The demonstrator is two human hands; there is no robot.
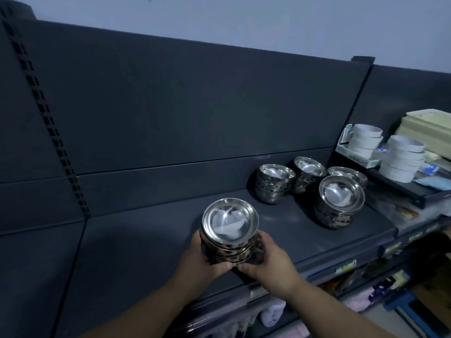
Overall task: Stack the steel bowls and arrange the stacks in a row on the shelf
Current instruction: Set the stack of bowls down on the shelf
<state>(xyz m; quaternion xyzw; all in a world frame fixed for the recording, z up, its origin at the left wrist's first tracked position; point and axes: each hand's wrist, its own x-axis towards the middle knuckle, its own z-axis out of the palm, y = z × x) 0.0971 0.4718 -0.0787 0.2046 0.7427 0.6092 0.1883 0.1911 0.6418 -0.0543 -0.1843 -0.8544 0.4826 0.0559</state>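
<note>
A stack of steel bowls [230,224] sits near the front edge of the dark shelf [146,240], white paper in its top bowl. My left hand [203,258] grips its left side and my right hand [268,259] grips its right side, thumbs meeting at the base. Further right stand other steel bowl stacks: one at the back [274,182], one behind it [308,173], one at the far right [347,175], and a taller front stack [340,202].
White bowl stacks [364,141] [402,159] and cream boxes [429,132] sit on the neighbouring shelf at right. The shelf's back panel [170,106] rises behind. Lower shelves with packaged goods [273,313] lie below the front edge. A slotted upright [48,123] stands at left.
</note>
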